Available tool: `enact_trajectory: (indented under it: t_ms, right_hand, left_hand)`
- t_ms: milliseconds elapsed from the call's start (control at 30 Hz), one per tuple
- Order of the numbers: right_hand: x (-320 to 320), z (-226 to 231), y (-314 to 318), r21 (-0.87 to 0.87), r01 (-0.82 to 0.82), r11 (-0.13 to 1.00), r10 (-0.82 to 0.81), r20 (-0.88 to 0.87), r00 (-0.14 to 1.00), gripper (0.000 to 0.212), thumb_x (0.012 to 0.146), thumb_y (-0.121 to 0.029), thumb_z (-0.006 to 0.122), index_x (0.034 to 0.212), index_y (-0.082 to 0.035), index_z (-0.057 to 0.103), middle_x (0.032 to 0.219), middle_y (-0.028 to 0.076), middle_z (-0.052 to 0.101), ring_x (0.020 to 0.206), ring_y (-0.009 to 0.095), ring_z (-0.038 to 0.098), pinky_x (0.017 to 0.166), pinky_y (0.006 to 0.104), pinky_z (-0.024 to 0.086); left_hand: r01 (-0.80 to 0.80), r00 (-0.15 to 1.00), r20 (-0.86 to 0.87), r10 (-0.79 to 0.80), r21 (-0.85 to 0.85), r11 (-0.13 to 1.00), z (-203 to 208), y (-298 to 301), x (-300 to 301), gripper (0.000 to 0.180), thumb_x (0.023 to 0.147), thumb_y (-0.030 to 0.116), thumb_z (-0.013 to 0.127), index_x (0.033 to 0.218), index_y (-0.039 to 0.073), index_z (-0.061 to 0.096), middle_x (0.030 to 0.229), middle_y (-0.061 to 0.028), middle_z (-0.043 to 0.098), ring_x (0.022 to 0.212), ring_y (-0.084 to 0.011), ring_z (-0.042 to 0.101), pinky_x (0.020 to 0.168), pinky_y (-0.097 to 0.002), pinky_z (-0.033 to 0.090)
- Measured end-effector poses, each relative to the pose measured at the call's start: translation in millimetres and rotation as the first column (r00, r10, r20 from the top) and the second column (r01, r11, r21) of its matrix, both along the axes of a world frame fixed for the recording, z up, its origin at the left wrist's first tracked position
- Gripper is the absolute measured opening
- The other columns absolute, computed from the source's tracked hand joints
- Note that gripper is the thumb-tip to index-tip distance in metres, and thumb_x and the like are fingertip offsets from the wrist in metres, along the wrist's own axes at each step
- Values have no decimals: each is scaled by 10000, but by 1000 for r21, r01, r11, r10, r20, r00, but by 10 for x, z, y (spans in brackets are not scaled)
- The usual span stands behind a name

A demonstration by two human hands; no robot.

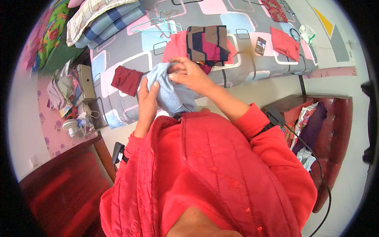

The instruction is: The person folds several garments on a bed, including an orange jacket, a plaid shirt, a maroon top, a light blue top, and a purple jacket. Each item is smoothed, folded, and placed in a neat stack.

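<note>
A light blue piece of cloth (170, 93), apparently a garment, hangs bunched between my hands in front of my body at the bed's near edge. My left hand (148, 96) grips its left side, with the thumb lying on top. At its upper right edge, my right hand (189, 76) pinches the fabric with curled fingers. Left of the cloth, a folded maroon garment (126, 80) lies on the bed. Just beyond my right hand is a folded brown, black and magenta patterned garment (208, 42), with pink cloth (176, 46) under it.
The bed (237, 75) has a grey, pink and blue patterned cover. Turquoise hangers (160, 25), a phone (260, 46) and a folded coral cloth (285, 44) lie on it. Folded blankets (106, 23) are stacked far left. Dark red sofas (335, 134) flank me; a cable (316, 158) hangs at right.
</note>
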State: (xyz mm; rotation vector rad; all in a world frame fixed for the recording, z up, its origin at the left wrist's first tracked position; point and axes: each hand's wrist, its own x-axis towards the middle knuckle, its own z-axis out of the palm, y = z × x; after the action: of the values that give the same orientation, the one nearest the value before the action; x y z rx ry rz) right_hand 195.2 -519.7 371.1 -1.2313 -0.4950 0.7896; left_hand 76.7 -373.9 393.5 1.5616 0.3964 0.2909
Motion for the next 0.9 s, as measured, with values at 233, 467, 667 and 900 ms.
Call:
enact_trajectory:
  t_ms: [233, 467, 667, 900]
  right_hand:
    - [-156, -301, -334, -245, -90, 965, 206, 500, 841, 517, 738, -185, 709, 1195, -14, 538, 1086, 151, 639, 955, 289, 633, 826, 400, 483]
    - [34, -432, -367, -424, -17, 906, 188, 367, 911, 285, 818, -105, 613, 1069, 30, 595, 943, 85, 650, 854, 142, 598, 785, 304, 489]
    - [349, -377, -428, -298, 207, 932, -18, 533, 846, 262, 829, -101, 621, 1068, 7, 621, 952, 111, 650, 866, 183, 608, 782, 308, 472]
    - [383, -395, -367, -351, 284, 892, -64, 524, 849, 293, 804, -8, 548, 1087, 11, 621, 1021, 115, 663, 936, 190, 626, 828, 298, 474]
  left_hand:
    - [-46, 986, 150, 78, -206, 977, 330, -67, 150, 342, 961, 187, 471, 1253, 11, 496, 1109, -54, 589, 984, -122, 543, 885, -250, 410]
    - [-177, 981, 101, 163, 142, 974, 567, 256, 149, 312, 956, 203, 505, 1196, 7, 538, 1038, -34, 589, 950, -95, 510, 864, -240, 392]
    - [-207, 973, 102, 208, -25, 978, 807, 512, 185, 237, 935, 169, 533, 1119, 25, 566, 955, -38, 606, 824, -80, 553, 727, -219, 451]
    - [42, 932, 362, 6, -124, 991, 965, 398, 404, 314, 887, 100, 611, 1160, -35, 534, 1001, -75, 624, 898, -117, 588, 802, -232, 464]
